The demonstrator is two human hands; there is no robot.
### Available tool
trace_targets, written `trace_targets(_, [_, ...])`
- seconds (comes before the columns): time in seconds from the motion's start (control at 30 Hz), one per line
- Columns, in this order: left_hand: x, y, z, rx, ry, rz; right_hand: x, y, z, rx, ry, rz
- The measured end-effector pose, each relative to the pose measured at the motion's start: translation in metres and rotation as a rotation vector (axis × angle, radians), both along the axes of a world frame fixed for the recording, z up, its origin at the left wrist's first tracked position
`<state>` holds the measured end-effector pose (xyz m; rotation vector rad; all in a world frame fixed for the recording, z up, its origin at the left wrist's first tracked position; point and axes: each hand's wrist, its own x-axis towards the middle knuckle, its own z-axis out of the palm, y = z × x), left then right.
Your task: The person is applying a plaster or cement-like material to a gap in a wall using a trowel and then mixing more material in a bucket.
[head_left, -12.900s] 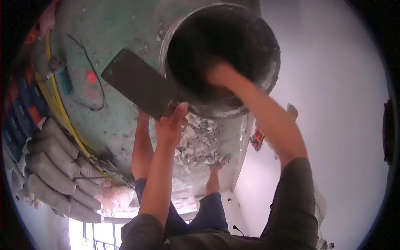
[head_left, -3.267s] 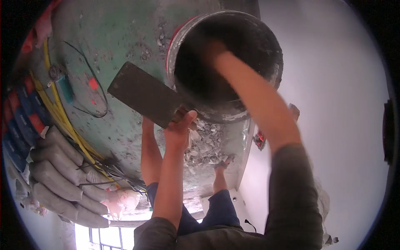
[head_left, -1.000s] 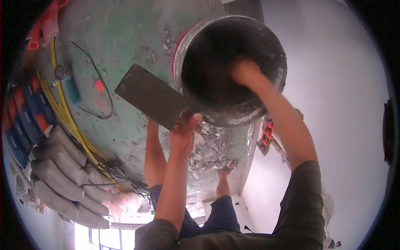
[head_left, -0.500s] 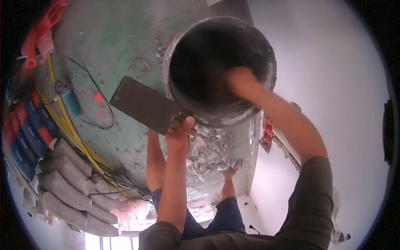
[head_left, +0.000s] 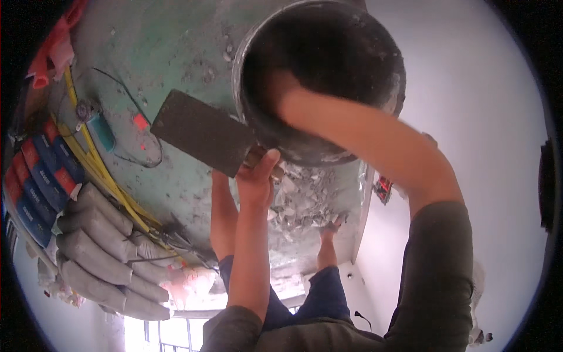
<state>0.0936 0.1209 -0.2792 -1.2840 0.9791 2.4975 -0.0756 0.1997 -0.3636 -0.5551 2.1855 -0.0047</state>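
Note:
My left hand (head_left: 258,173) is wrapped round the handle end of a plastering trowel (head_left: 199,132). Its dark, flat rectangular blade points up and to the left, close beside a large round black bucket (head_left: 237,82). Inside that bucket is my right hand (head_left: 284,97), toward the left wall, with the forearm crossing over the right rim. Motion and shadow blur its fingers, so what they hold, if anything, is hidden. Darkness also hides the bucket's contents.
Broken rubble (head_left: 299,199) lies by my feet below the bucket. To the left are a teal power tool (head_left: 102,134) with a black cord, yellow hoses (head_left: 117,202), grey sacks (head_left: 97,258) and blue-and-red packages (head_left: 44,188). A white wall (head_left: 469,105) rises at the right.
Within the bucket my right hand has swept to the left and slightly up. The bucket appears higher in the view. My left hand still holds the trowel, at almost the same angle.

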Motion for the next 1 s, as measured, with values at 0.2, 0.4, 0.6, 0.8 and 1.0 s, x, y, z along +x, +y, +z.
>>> trace_targets(0.2, [0.013,-0.012,0.001,-0.017,-0.043,0.023,-0.026,0.072,0.094,0.157,-0.133,0.027])
trace_targets(0.4, [0.006,0.004,-0.015,-0.071,0.069,-0.051,-0.109,0.028,0.1,0.031,0.005,0.217])
trace_targets(0.6, [0.016,-0.012,-0.009,-0.012,0.071,-0.087,0.03,0.006,0.078,0.043,-0.151,0.254])
trace_targets(0.8, [0.01,-0.008,0.002,-0.016,0.004,-0.038,-0.021,0.107,0.103,0.074,0.062,-0.008])
trace_targets(1.0, [0.003,0.004,-0.01,0.036,-0.022,0.033,-0.097,0.078,-0.045,-0.005,0.23,-0.094])
